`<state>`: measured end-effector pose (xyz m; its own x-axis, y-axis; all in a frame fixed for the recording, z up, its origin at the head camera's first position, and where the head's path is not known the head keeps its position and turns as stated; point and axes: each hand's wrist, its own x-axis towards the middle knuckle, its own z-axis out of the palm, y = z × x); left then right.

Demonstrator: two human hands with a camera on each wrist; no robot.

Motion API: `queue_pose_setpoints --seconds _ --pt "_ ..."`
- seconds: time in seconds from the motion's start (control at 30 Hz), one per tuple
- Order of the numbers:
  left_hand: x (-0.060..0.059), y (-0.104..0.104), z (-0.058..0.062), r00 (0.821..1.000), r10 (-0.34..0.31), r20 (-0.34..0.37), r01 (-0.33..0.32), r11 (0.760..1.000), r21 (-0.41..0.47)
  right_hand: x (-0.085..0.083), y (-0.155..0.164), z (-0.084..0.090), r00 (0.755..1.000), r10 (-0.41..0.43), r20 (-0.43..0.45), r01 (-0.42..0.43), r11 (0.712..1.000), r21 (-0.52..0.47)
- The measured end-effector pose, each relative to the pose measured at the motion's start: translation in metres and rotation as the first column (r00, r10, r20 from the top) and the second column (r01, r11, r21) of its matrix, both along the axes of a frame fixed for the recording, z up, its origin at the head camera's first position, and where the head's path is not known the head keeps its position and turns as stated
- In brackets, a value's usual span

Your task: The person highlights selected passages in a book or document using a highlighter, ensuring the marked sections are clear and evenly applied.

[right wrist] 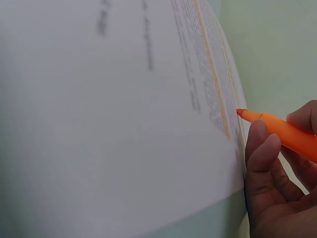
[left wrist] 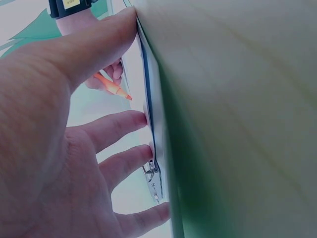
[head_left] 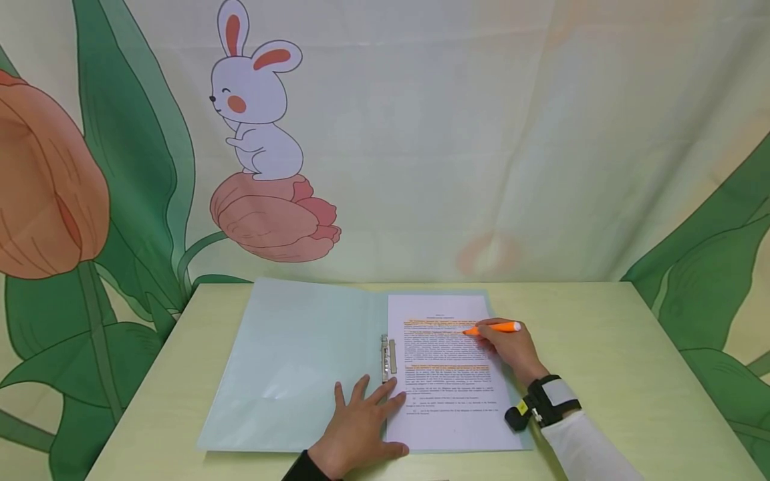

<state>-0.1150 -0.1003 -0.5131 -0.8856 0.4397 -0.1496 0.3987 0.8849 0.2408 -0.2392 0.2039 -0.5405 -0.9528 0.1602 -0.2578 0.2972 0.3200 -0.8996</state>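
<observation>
My right hand (head_left: 511,347) pinches an orange highlighter (head_left: 496,328), its tip on the upper lines of a printed sheet (head_left: 454,431). In the right wrist view the highlighter (right wrist: 282,130) lies between thumb and fingers, tip at the text. Orange highlighted lines (head_left: 448,367) cross two passages of the page. My left hand (head_left: 361,424) rests with spread fingers over the sheet's lower left edge and the folder's fold. The sheet lies in an opened light blue folder (head_left: 295,361) with a metal clip (head_left: 386,357) along its spine. In the left wrist view the fingertips (left wrist: 134,118) touch the paper.
The folder lies on a pale yellow wooden table (head_left: 637,374). Behind the table hangs a cloth backdrop (head_left: 421,133) with a cartoon rabbit and tulips. A black wrist camera (head_left: 517,417) on the right wrist overhangs the sheet's right edge.
</observation>
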Motion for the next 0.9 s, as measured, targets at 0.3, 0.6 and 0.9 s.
queue_pose_setpoints --seconds 0.3,0.6,0.9 --pt "0.000 0.000 -0.001 1.000 0.001 0.001 -0.001 1.000 0.004 0.002 0.003 0.001 1.000 -0.007 -0.002 0.007 1.000 0.000" --pt "-0.001 0.000 -0.002 1.000 -0.003 -0.005 0.003 1.000 -0.005 0.002 0.007 0.001 1.000 -0.004 -0.007 0.004 1.000 0.001" --pt "-0.001 0.000 -0.004 1.000 -0.001 0.000 0.001 1.000 -0.002 0.001 0.011 -0.001 1.000 -0.002 -0.006 0.002 1.000 0.007"
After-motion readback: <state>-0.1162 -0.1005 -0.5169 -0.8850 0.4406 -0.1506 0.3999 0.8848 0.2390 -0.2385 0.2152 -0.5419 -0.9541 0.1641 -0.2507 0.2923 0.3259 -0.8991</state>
